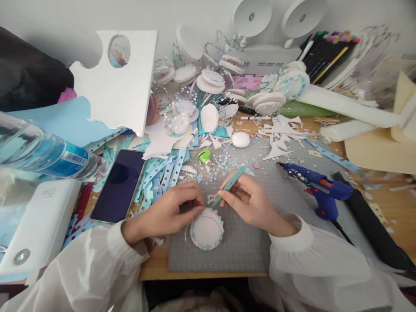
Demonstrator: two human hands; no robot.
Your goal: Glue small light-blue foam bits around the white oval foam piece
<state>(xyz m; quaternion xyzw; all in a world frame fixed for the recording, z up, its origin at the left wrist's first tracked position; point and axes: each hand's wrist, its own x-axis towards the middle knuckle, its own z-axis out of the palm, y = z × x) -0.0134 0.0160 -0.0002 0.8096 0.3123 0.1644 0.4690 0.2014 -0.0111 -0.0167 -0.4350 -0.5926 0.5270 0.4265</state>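
Note:
My right hand is closed around teal tweezers, their tips pointing down to the left at the far rim of a round white foam disc. Small pale-blue star pieces line the disc's edge, and a thin wire curves over and around it. With thumb and fingers pinched together, my left hand grips the disc at its upper left rim. The disc is low over the grey cutting mat. Beyond my hands, loose blue and white stars and a small green paper punch lie on the mat.
A blue hot glue gun lies at right. On the left are a phone, a white power bank and a tilted water bottle. Decorated foam discs crowd the back, beside a cut white foam sheet and markers.

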